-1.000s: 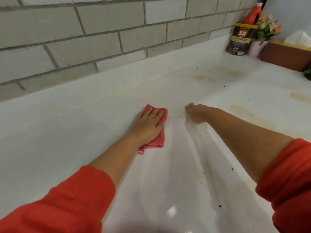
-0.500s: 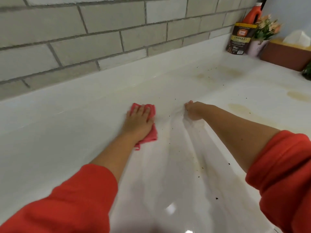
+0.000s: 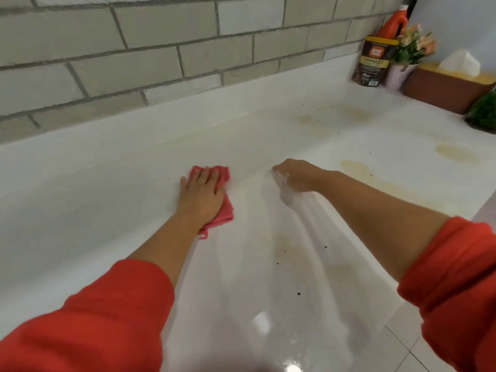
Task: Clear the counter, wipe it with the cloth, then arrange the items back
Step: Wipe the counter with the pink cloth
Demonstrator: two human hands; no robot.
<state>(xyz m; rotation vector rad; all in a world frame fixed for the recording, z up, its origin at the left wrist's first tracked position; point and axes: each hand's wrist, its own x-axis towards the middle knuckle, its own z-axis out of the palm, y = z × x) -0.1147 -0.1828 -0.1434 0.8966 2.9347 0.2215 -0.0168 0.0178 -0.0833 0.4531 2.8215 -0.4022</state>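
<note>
Left hand (image 3: pixel 202 196) lies flat, fingers spread, covering most of the pink cloth (image 3: pixel 224 210) on the surface (image 3: pixel 80 200). Right of the cloth, the right hand (image 3: pixel 295 175) is curled; its grip is unclear.

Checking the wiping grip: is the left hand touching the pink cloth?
Touching. The head view shows the left hand pressed flat on the pink cloth, covering most of it on the counter.

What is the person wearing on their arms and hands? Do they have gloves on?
No gloves. Both hands are bare: the left hand and the right hand. Each arm has a bright red-orange long sleeve, the left sleeve and the right sleeve, pushed up so the forearms are uncovered. I see no rings, watch or bracelets.
</note>
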